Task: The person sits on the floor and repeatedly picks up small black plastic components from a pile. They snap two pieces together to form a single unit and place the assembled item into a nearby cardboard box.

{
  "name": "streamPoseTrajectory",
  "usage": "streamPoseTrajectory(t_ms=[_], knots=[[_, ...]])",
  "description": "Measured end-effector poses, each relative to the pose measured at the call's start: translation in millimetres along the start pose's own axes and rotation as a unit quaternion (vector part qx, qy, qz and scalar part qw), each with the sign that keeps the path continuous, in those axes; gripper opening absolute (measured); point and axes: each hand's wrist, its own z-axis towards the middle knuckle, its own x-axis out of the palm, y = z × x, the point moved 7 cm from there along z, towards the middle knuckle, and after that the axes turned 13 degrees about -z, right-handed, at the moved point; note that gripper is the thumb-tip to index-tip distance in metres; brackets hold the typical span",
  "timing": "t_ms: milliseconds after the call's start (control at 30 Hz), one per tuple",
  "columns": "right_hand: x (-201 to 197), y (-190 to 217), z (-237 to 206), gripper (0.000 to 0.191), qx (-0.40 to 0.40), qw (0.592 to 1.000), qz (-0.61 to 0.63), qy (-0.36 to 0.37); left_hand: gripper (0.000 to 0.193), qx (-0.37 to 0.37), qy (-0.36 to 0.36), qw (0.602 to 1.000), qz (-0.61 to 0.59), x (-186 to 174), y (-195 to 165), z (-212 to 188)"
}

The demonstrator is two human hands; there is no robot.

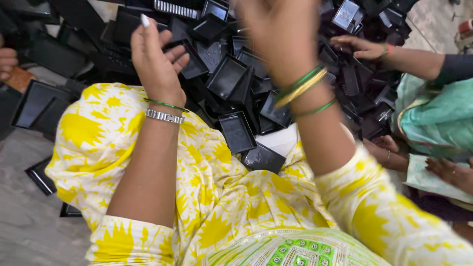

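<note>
A big heap of black plastic trays (231, 79) lies on the floor in front of my knees, which are covered in yellow and white patterned cloth. My left hand (155, 56) is raised over the heap's left side, fingers curled and apart, touching the edge of a black tray (189, 61); I cannot tell if it grips it. It wears a green bangle and a silver bracelet. My right hand (283, 34) is lifted close to the camera and blurred, with green and gold bangles on the wrist; what it holds is hidden.
Another person's hand (359, 48) reaches into the heap at the upper right, their turquoise clothing at the right edge. A further hand (7, 61) shows at the far left. Loose black trays (39, 175) lie on the grey floor at the left.
</note>
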Motion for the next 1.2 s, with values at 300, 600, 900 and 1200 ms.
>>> streamPoseTrajectory(t_ms=[300,600,900,1200], knots=[[171.8,-64.0,-176.0,0.021,0.271,0.899,0.261,0.222,0.041,-0.063,0.026,0.996,0.059,0.0,23.0,-6.1],[135.0,-33.4,-128.9,0.020,0.199,0.810,0.503,0.226,0.057,-0.053,0.126,0.943,0.302,13.6,36.8,-35.2],[190.0,-60.2,-122.1,0.054,-0.048,0.982,-0.050,0.174,0.038,-0.062,0.012,0.998,-0.020,-10.1,33.0,-11.1],[140.9,-97.3,-120.1,0.028,0.150,0.960,-0.148,0.183,0.023,-0.150,0.049,0.975,-0.157,-3.7,38.2,-19.0]])
